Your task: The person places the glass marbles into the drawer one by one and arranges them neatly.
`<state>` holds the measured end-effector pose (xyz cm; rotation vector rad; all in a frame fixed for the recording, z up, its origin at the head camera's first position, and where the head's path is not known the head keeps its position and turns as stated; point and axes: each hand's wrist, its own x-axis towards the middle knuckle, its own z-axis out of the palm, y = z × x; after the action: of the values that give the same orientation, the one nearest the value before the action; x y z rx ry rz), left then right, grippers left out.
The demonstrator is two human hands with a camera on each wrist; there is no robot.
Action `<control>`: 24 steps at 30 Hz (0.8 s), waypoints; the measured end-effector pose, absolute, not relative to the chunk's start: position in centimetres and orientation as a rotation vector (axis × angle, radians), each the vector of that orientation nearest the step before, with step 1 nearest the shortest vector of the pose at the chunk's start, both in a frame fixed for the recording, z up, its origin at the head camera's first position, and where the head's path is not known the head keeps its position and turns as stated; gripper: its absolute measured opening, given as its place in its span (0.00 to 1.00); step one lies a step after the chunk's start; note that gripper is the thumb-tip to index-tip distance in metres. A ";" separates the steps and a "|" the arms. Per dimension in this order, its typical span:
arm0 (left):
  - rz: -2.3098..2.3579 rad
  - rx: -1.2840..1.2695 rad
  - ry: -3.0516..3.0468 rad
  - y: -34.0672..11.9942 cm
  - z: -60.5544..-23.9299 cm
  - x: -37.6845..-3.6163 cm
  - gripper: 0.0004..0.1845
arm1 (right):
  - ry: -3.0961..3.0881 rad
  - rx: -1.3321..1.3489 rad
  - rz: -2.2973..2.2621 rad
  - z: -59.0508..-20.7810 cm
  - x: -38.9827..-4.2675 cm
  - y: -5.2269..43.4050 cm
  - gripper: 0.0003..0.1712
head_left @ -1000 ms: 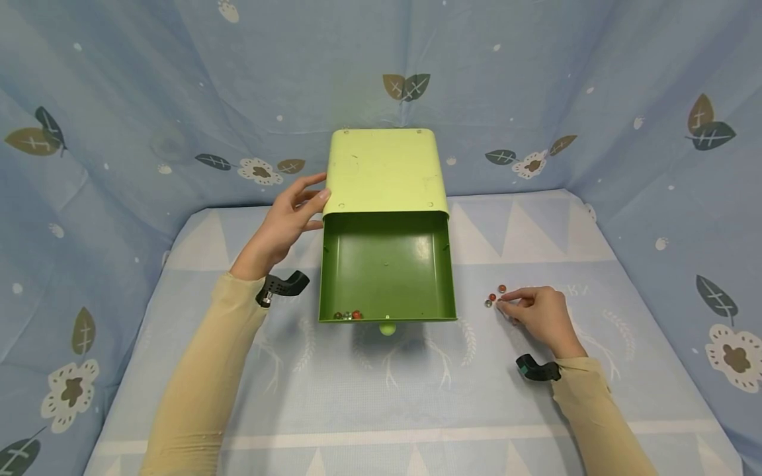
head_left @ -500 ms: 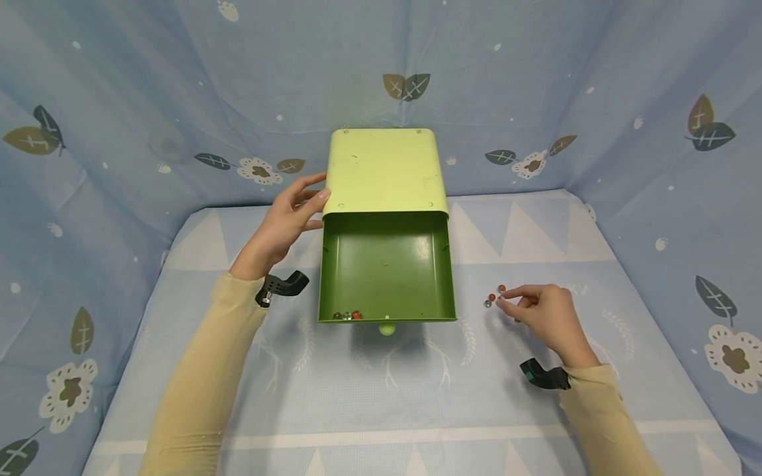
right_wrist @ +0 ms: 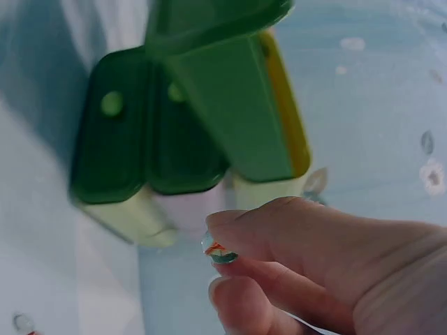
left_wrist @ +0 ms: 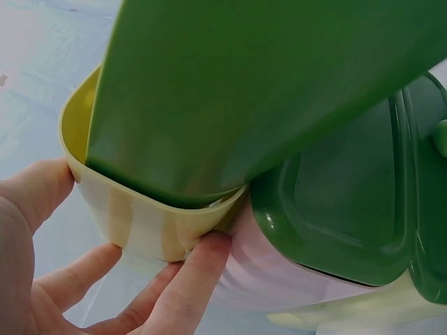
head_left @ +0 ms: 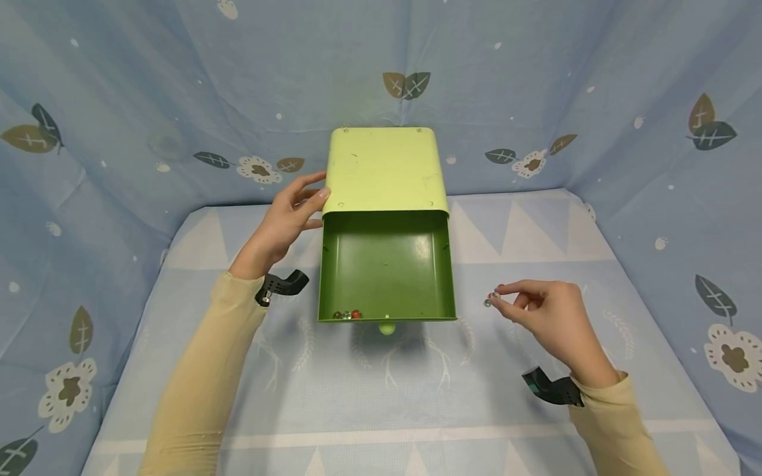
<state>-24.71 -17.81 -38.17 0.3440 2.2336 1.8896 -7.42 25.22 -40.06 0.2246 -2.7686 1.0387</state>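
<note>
Pinched between thumb and forefinger of the right hand (head_left: 550, 316) is a small glass marble (right_wrist: 221, 250), lifted just off the tabletop (head_left: 381, 396) to the right of the open green drawer (head_left: 385, 264). One more marble (head_left: 487, 303) lies on the tabletop just beside those fingertips, and a few marbles (head_left: 347, 315) sit in the drawer's near left corner. The left hand (head_left: 284, 221) rests with straight fingers against the left side of the light green box (head_left: 383, 170), steadying it. The step in hand looks like the carry from tabletop to drawer; the next move would call for swinging the pinch leftward over the drawer's right wall before letting go, low enough that the marble doesn't bounce out.
</note>
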 end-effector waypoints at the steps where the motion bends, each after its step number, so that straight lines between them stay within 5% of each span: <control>1: 1.889 0.345 2.234 -17.8 -38.2 -24.7 0.34 | -2.765 0.231 1.040 -39.7 -7.3 25.1 0.07; 24: 1.887 0.337 2.235 -17.7 -38.2 -24.7 0.34 | -2.661 0.301 1.086 -34.8 -5.9 23.3 0.06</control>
<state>-24.69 -17.72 -38.17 0.3374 2.2348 1.8870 -5.86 23.27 -34.85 0.3013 -2.6607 1.0864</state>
